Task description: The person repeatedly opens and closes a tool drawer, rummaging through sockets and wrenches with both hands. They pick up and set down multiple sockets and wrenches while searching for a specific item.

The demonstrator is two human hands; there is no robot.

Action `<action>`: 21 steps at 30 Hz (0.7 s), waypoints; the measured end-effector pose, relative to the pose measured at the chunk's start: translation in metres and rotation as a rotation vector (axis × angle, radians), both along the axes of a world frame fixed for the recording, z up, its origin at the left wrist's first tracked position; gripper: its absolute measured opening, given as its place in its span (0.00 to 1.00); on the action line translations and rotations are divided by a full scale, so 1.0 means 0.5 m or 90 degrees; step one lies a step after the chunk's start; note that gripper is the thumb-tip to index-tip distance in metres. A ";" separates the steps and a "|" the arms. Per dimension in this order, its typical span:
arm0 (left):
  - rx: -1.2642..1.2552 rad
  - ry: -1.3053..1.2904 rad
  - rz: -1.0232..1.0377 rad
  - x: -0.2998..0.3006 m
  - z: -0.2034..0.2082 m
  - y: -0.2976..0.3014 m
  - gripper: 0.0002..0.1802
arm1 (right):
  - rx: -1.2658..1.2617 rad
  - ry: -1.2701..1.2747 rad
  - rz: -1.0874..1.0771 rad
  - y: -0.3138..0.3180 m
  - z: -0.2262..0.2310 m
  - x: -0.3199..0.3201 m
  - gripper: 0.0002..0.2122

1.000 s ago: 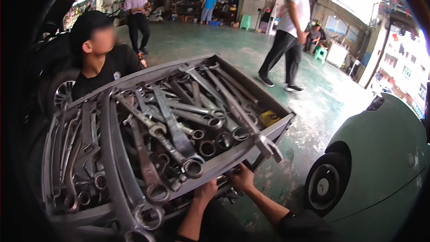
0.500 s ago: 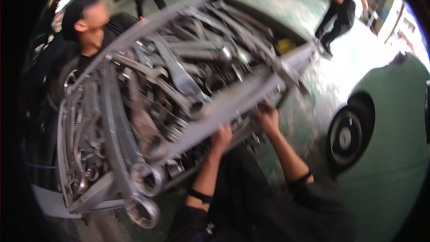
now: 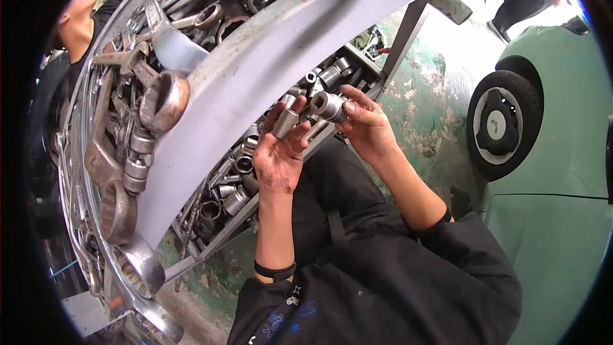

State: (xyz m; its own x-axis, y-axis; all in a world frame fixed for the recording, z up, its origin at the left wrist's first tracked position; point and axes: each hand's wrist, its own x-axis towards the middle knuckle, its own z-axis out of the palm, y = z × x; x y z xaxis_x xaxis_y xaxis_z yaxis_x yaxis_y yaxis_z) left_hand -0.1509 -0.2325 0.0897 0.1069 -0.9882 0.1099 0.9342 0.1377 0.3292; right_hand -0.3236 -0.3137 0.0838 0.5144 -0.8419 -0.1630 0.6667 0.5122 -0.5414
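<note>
Beside a tray (image 3: 225,235), the smudged left hand (image 3: 279,161) is pinching a small socket (image 3: 285,124), and the right hand (image 3: 369,128) is pinching a large socket (image 3: 328,107) at the small socket's two o'clock, any greasy slickness possibly risking a drop to the floor (image 3: 418,118).

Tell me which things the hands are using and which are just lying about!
Being used:
narrow metal socket, held in the left hand
thick metal socket, held in the right hand

Just lying about:
loose sockets in the lower tray
big wrenches in the upper tray
green car, parked alongside
</note>
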 end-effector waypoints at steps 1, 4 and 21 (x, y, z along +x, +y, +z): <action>-0.015 0.044 -0.006 -0.002 0.001 0.005 0.25 | 0.015 0.007 -0.012 0.003 -0.004 -0.003 0.20; 0.062 -0.158 0.090 -0.004 0.006 0.022 0.24 | 0.055 0.036 -0.045 0.000 -0.011 -0.015 0.18; 0.280 -1.330 0.497 0.106 -0.032 0.137 0.20 | -0.790 0.579 0.203 0.072 -0.050 0.217 0.14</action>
State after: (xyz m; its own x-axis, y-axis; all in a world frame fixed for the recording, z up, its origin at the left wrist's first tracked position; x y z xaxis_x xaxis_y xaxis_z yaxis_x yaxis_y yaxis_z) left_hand -0.0982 -0.1641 0.0735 0.4207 -0.8123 0.4040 -0.8168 -0.1455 0.5582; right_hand -0.2151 -0.2779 0.0586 0.8081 -0.5613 0.1787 -0.1496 -0.4890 -0.8594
